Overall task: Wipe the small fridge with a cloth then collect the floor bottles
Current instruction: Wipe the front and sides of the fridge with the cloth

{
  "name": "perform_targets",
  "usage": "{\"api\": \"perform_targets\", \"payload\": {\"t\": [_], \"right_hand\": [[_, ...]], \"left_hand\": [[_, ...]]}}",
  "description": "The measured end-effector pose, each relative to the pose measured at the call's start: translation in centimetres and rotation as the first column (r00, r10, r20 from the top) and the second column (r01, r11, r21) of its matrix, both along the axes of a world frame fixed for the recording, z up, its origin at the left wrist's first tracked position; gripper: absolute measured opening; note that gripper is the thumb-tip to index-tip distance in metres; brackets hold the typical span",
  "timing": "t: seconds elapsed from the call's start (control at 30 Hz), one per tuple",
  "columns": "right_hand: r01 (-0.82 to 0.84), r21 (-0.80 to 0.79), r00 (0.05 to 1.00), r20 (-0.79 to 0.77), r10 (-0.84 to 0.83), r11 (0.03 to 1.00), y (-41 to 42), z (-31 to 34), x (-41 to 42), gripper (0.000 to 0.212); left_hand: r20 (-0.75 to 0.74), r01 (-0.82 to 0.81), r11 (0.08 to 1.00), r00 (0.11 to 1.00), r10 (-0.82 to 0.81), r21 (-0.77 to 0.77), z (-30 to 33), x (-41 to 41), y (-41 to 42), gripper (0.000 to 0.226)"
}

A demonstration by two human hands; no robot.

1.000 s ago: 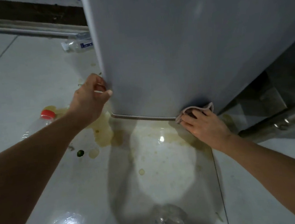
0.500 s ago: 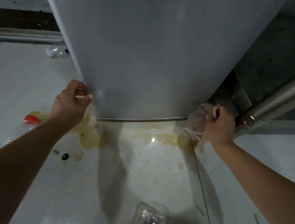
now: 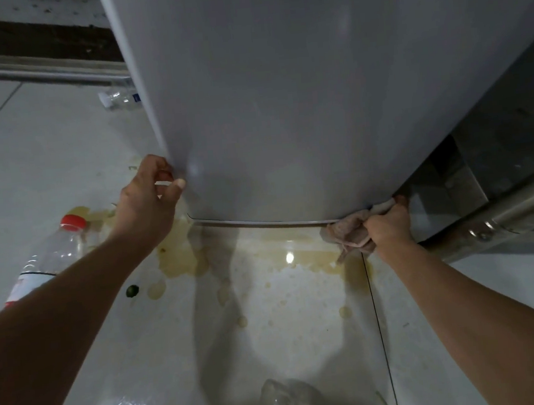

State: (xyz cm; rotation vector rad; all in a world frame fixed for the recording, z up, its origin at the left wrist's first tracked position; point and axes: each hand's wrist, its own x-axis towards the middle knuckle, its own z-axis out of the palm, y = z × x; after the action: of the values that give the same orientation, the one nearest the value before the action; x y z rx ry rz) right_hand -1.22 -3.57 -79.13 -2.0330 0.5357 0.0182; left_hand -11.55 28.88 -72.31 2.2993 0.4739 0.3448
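- Fridge (image 3: 299, 102): grey, standing on the pale tiled floor (image 3: 46, 163), which has a yellowish spill (image 3: 180, 258) at its base.
- Cloth (image 3: 349, 232): bunched in the right hand (image 3: 389, 227), pressed to the fridge's lower right corner.
- Left hand (image 3: 144, 203): curled round the fridge's left edge.
- Bottles on the floor: red-capped bottle (image 3: 53, 250) left, clear bottle (image 3: 121, 98) behind, another bottle (image 3: 286, 404) nearest.

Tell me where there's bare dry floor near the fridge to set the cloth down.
Dry tile lies far left, between the red-capped bottle and the metal rail, and right of the grout line beside the right arm. The middle, below the fridge, is crowded: yellow spill, and a clear bottle at the bottom.
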Motion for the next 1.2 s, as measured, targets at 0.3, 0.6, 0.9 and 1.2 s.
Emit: {"api": "perform_targets", "payload": {"t": [0.3,0.6,0.9,1.2], "right_hand": [[0.016,0.166,0.963,0.264,-0.06,0.986,0.3,10.0,-0.9,0.062],[-0.034,0.247,0.819,0.562,-0.115,0.968,0.1,18.3,-1.8,0.05],[-0.034,0.152,0.912,0.408,-0.031,0.988,0.4,15.6,-2.0,0.055],[-0.006,0.119,0.856,0.514,-0.056,0.993,0.3,24.1,-0.8,0.045]], "left_hand": [[-0.124,-0.046,0.999,0.991,0.046,0.006,1.4,0.2,-0.1,0.008],[0.263,-0.11,0.989,0.956,0.132,-0.099,10.2,0.4,-1.4,0.036],[0.317,-0.126,0.987,0.936,0.153,-0.104,13.4,0.5,-3.0,0.016],[0.297,-0.169,0.976,0.933,0.203,-0.137,18.0,-0.3,-4.2,0.052]]}}
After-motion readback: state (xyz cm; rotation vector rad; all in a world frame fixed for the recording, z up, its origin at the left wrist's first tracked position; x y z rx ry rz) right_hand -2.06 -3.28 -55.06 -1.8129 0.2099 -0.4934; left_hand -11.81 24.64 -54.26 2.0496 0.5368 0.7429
